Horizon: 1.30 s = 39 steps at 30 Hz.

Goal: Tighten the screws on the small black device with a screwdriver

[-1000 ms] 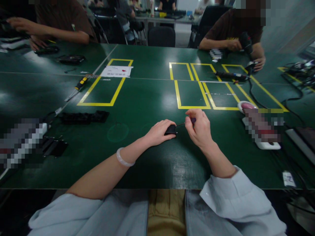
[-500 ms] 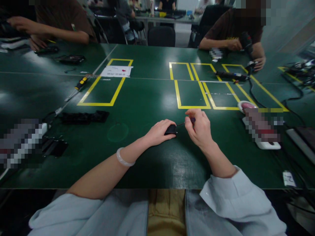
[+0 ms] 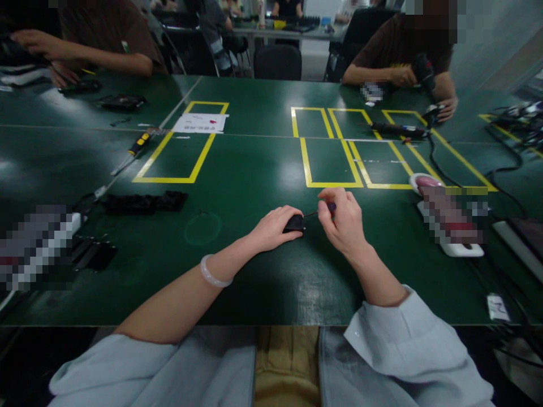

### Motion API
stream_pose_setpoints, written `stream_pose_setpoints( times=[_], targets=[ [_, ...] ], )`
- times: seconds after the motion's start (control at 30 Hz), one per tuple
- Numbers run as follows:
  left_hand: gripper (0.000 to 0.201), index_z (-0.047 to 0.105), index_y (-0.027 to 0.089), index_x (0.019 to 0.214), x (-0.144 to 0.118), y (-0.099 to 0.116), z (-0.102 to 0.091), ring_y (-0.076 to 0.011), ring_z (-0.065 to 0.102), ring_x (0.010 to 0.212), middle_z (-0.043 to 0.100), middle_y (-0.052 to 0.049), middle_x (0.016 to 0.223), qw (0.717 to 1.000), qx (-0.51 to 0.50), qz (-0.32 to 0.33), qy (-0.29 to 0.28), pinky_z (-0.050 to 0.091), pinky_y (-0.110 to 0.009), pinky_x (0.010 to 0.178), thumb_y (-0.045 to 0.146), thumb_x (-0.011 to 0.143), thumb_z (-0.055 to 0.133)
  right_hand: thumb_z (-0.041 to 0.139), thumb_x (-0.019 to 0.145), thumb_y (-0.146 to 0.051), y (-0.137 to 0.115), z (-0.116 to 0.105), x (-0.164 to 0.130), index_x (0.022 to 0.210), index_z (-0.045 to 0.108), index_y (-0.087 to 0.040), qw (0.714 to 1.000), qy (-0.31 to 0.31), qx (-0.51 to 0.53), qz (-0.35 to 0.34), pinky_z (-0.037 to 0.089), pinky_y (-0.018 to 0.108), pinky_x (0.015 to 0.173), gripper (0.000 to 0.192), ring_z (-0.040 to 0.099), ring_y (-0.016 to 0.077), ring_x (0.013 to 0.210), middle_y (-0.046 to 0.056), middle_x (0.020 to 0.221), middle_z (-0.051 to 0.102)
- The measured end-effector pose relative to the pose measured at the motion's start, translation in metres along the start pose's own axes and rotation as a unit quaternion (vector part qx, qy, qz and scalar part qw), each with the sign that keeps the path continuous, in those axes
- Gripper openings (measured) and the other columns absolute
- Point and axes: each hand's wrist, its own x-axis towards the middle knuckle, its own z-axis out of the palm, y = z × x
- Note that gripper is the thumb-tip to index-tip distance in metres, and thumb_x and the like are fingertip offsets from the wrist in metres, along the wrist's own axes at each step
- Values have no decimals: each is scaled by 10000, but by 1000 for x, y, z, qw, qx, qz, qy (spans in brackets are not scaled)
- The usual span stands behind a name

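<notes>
My left hand (image 3: 275,227) presses down on a small black part (image 3: 294,224) lying on the green table (image 3: 237,186), fingers wrapped over it. My right hand (image 3: 343,223) pinches a thin screwdriver (image 3: 321,211) with a purple handle; its metal tip points left and meets the black part. A pale bangle sits on my left wrist. Both forearms rest near the table's front edge.
Black parts (image 3: 144,202) lie to the left, a yellow-handled screwdriver (image 3: 138,144) farther back. Yellow tape rectangles (image 3: 331,161) mark the table. A white power strip (image 3: 452,243) and pink dish (image 3: 424,182) sit at right. Other people work across the table, one holding a black tool (image 3: 424,73).
</notes>
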Motion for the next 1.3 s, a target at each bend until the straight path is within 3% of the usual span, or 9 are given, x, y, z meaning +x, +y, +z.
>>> stream_pose_setpoints(
  times=[0.27, 0.53, 0.87, 1.1, 1.3],
  targets=[
    [357, 526, 229, 1159, 0, 1, 0, -244, 569, 1049, 602, -61, 1132, 1000, -3, 1, 4, 451, -401, 923, 353, 843, 640, 449, 886, -220, 1, 0, -1, 1034, 515, -207, 1000, 5, 13, 15, 450, 343, 727, 163, 525, 174, 705, 11, 770, 566],
    [355, 521, 229, 1158, 1, 1, 0, -251, 566, 1063, 600, -66, 1147, 1000, 7, -2, -2, 452, -406, 926, 360, 848, 635, 471, 929, -301, 3, 3, 0, 975, 526, -220, 1000, 14, -15, 4, 443, 324, 709, 108, 514, 159, 660, 10, 772, 596],
    [365, 515, 230, 1171, 1, 2, -1, -246, 564, 1069, 597, -64, 1152, 1000, 5, -1, -1, 449, -402, 936, 362, 852, 635, 423, 905, -208, 5, 1, 0, 1022, 521, -203, 999, 17, -31, 0, 435, 331, 729, 152, 521, 175, 678, 16, 760, 603],
    [363, 518, 234, 1173, 0, 1, -1, -251, 562, 1073, 596, -67, 1157, 1000, 2, -2, -3, 447, -411, 938, 365, 854, 629, 506, 913, -350, 4, 0, 1, 931, 527, -219, 999, -4, -38, 14, 411, 318, 689, 135, 478, 161, 620, -4, 693, 570],
    [360, 522, 235, 1168, 0, 1, 0, -250, 568, 1063, 599, -64, 1150, 1000, -5, -5, -2, 450, -413, 933, 350, 848, 637, 442, 913, -258, 5, -1, 1, 966, 521, -218, 999, -7, -35, 18, 422, 331, 709, 104, 492, 170, 641, 9, 733, 590]
  ],
)
